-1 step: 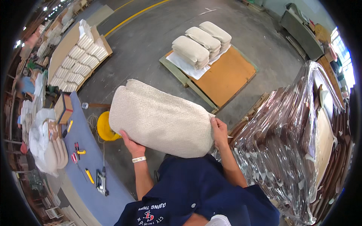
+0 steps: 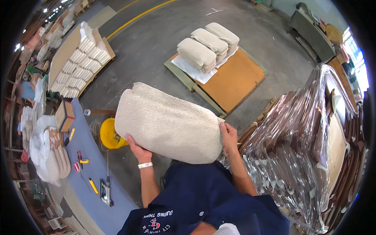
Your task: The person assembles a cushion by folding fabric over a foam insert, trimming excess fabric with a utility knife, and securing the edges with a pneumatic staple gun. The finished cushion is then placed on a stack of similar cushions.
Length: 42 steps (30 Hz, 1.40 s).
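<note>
Presently both hands carry a large beige fabric-covered seat cushion at chest height above the grey concrete floor. The left hand cups its lower edge, grip pressed to the fabric; the right hand clamps its right end. Beyond the cushion, bare floor runs to a wooden pallet bearing stacked cushions. A film-wrapped stack crowds the cushion's right; a blue counter lies left.

1 beige cushion held; 3 cushion stacks on 1 pallet; 1 yellow bucket.
</note>
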Each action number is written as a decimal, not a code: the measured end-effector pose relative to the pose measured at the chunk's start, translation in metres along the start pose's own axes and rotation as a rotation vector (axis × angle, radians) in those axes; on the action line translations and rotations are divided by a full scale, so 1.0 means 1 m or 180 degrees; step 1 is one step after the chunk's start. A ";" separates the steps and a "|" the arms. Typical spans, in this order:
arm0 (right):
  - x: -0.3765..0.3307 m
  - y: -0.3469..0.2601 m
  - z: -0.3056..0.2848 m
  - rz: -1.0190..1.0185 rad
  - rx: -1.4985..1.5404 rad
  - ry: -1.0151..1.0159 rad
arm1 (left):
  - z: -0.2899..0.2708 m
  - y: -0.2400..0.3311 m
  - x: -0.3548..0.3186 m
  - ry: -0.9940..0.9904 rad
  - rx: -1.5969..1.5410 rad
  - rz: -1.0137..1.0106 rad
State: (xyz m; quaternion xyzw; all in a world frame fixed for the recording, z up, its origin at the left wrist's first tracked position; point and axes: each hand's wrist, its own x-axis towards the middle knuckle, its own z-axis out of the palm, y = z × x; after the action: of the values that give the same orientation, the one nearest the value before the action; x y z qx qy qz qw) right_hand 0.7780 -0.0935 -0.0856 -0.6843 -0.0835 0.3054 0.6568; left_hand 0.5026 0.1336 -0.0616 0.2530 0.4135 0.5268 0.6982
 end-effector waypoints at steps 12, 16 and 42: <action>0.202 -0.074 0.170 0.0095 0.3055 -0.0074 | 0.248 0.078 0.198 -0.2611 0.0986 0.1461; 0.260 -0.105 0.212 -0.0659 0.2553 -0.1208 | 0.246 0.046 0.255 -0.2152 0.2094 0.1768; 0.445 -0.025 0.162 0.1113 0.1161 0.3018 | 0.405 -0.144 0.628 -0.2058 0.2990 -0.3278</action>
State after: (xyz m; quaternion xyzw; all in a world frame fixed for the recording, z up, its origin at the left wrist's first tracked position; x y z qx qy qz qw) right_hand 1.0556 0.2760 -0.1911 -0.6257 0.3920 0.0773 0.6700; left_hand 0.9848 0.7153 -0.1556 0.4399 0.4349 -0.1960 0.7609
